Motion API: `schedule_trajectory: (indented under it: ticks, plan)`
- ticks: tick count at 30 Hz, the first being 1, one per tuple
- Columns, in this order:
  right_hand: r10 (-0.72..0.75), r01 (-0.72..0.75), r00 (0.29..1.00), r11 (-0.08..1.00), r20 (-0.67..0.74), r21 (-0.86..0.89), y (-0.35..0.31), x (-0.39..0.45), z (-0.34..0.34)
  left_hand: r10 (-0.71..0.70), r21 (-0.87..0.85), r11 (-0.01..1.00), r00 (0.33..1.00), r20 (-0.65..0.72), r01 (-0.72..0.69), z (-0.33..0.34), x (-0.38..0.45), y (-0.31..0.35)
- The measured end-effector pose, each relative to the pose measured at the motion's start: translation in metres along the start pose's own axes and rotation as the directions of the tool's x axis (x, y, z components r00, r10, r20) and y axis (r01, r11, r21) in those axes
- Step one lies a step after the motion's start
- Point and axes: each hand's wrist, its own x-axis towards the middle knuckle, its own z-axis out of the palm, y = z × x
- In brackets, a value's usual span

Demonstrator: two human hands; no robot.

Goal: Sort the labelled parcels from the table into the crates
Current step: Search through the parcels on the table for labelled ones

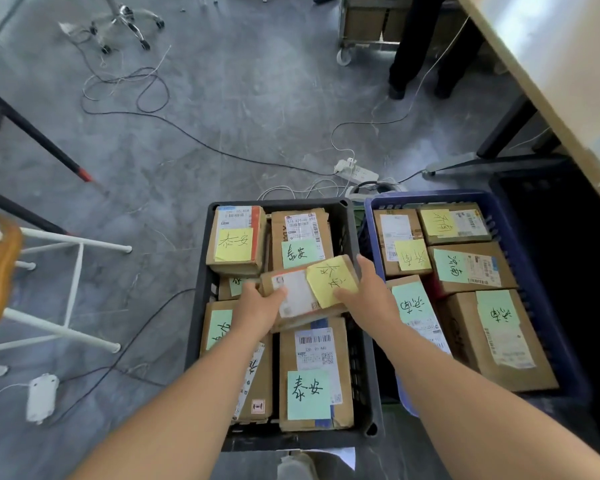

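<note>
A small cardboard parcel (302, 296) with a yellow sticky note and a white label lies tilted over the middle of the black crate (201, 296). My left hand (257, 306) grips its left end. My right hand (368, 292) holds its right end, with the thumb on the yellow note. The black crate holds several brown parcels with green or yellow notes. To its right stands the blue crate (520, 244), also filled with several noted parcels.
Cables and a white power strip (355, 171) lie on the grey floor behind the crates. A wooden stool with white legs (66, 289) stands at left. The table's edge (534, 81) runs along the right. A person's legs (413, 46) stand at the back.
</note>
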Motion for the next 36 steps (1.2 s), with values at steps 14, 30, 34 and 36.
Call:
schedule_trajectory:
  ticks: [14, 30, 34, 36]
  plan:
    - [-0.090, 0.066, 0.986, 0.984, -0.141, -0.168, 0.002, 0.004, 0.003, 0.159, -0.059, 0.987, 0.975, 0.158, -0.152, -0.004, 0.028, -0.005]
    - [0.031, -0.033, 0.996, 0.999, -0.082, -0.032, 0.022, 0.007, 0.035, 0.169, 0.021, 0.984, 0.972, 0.163, -0.175, 0.014, 0.038, -0.018]
    - [0.034, -0.039, 0.999, 0.967, -0.024, -0.253, 0.015, 0.025, 0.029, 0.119, 0.217, 0.964, 0.980, 0.158, -0.153, 0.017, 0.055, -0.007]
    - [0.027, -0.029, 1.000, 0.961, -0.010, -0.275, 0.015, 0.029, 0.029, 0.098, 0.295, 0.944, 0.979, 0.178, -0.148, 0.015, 0.060, -0.003]
